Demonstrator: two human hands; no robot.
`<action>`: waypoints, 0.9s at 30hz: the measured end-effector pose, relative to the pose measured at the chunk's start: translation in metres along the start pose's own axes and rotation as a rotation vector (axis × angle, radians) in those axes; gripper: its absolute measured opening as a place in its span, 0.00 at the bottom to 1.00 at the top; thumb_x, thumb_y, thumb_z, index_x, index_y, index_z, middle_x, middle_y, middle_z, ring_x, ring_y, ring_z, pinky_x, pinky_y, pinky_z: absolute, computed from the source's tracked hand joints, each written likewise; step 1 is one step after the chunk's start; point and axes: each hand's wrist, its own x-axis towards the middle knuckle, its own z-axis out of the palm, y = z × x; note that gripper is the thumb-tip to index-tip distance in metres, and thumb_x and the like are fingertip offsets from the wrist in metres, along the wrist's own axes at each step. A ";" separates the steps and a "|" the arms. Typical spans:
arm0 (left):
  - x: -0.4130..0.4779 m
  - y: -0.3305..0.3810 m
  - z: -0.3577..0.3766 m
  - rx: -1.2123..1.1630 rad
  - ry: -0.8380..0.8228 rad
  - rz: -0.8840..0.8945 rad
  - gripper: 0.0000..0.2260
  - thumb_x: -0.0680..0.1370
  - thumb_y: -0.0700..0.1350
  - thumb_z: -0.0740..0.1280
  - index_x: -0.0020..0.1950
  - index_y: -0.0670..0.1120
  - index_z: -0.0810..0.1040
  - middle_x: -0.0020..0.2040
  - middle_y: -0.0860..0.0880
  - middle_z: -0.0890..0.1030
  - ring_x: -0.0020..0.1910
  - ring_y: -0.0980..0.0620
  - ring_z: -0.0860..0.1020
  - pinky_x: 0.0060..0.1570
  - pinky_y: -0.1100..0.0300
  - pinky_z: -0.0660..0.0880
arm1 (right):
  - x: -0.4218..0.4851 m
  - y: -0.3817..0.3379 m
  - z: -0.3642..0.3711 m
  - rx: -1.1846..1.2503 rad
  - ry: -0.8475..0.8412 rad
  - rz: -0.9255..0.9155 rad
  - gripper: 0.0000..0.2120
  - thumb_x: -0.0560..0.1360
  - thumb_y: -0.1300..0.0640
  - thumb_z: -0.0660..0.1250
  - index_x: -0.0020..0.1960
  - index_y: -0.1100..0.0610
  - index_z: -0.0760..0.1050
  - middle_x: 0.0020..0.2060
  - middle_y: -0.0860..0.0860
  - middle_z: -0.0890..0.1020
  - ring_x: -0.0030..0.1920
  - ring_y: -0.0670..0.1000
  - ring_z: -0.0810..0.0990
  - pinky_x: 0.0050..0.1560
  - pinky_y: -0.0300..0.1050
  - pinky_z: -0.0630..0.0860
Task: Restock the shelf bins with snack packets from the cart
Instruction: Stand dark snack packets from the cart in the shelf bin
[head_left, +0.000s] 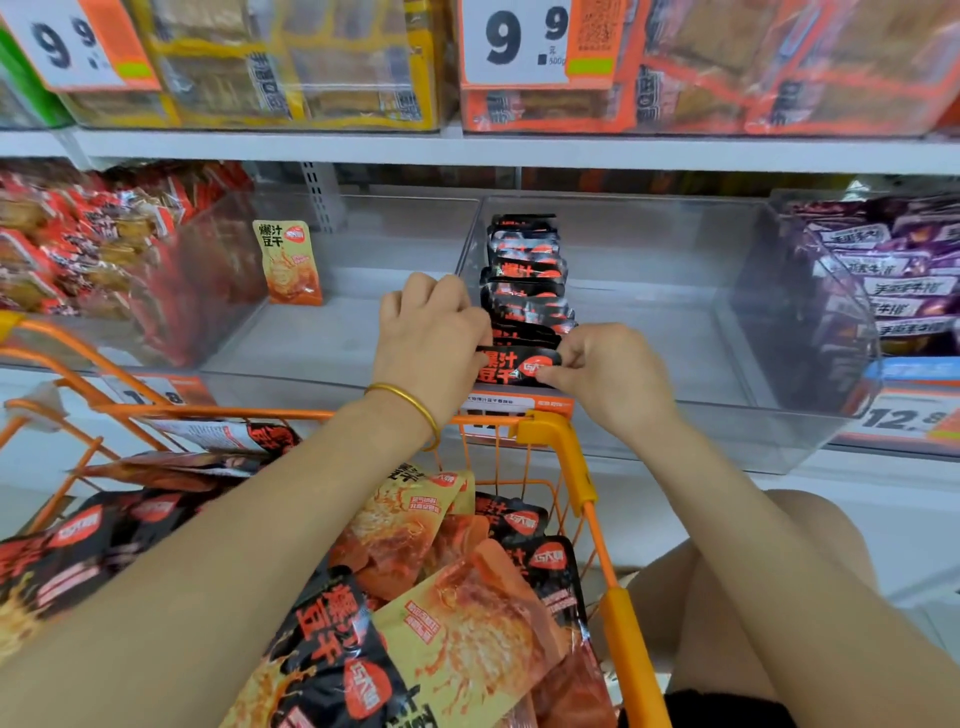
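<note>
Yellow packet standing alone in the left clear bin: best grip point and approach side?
Pinch the yellow packet by its top seal, coming from the front over the clear bin's low front lip. It stands upright, printed face toward the camera, top edge free; its base sits on the bin floor and the wall seems close on its left, so a side grip looks cramped.

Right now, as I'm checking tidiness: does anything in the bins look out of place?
Only a lone yellow packet, leaning tilted against the side wall of the near-empty clear bin. The black packets in the next bin form a neat row.
</note>
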 end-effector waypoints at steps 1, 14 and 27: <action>0.000 0.000 0.000 0.007 0.011 0.012 0.07 0.71 0.45 0.72 0.48 0.45 0.81 0.51 0.46 0.73 0.56 0.41 0.67 0.52 0.52 0.58 | 0.000 0.000 0.000 -0.009 -0.004 0.009 0.20 0.72 0.50 0.71 0.29 0.55 0.65 0.27 0.49 0.68 0.32 0.51 0.69 0.32 0.42 0.63; -0.031 -0.084 -0.067 -0.271 -0.055 -0.160 0.08 0.74 0.39 0.68 0.51 0.47 0.82 0.46 0.50 0.76 0.50 0.48 0.73 0.57 0.58 0.62 | -0.040 -0.082 -0.002 0.218 -0.099 -0.317 0.04 0.74 0.55 0.68 0.45 0.53 0.73 0.36 0.45 0.76 0.40 0.49 0.76 0.44 0.50 0.75; -0.083 -0.150 -0.088 -0.242 -0.318 -0.367 0.08 0.74 0.39 0.68 0.51 0.49 0.80 0.45 0.51 0.76 0.46 0.52 0.73 0.46 0.65 0.66 | -0.026 -0.168 0.084 -0.144 -0.243 -0.513 0.11 0.76 0.50 0.65 0.55 0.55 0.76 0.51 0.54 0.75 0.52 0.58 0.76 0.47 0.49 0.73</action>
